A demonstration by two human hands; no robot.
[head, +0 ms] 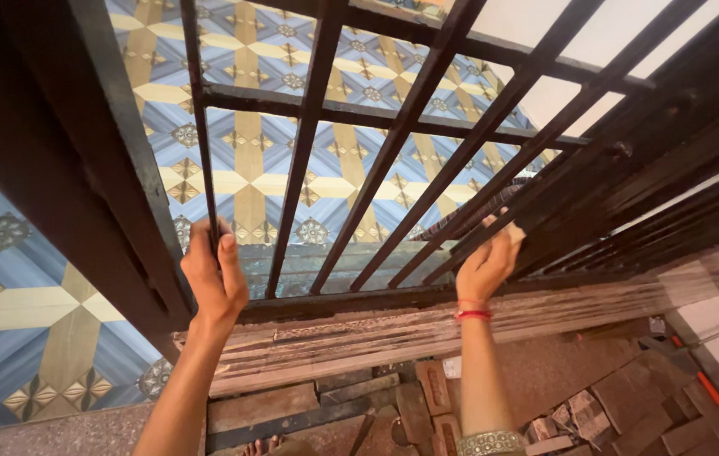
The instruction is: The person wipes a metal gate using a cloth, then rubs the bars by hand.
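Below both sets of fingers, loose red bricks (427,397): left hand (214,274) and right hand (488,263) wrap the black iron window grille (393,135); a slip probably drops it there.

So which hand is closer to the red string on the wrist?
Right. The red string is tied just below the right hand; the left hand grips a gate bar far off.

The site was a home under renovation: patterned floor tiles (275,160), a black metal grille (393,127), loose bricks (427,397) and rubble (579,414) lay about.
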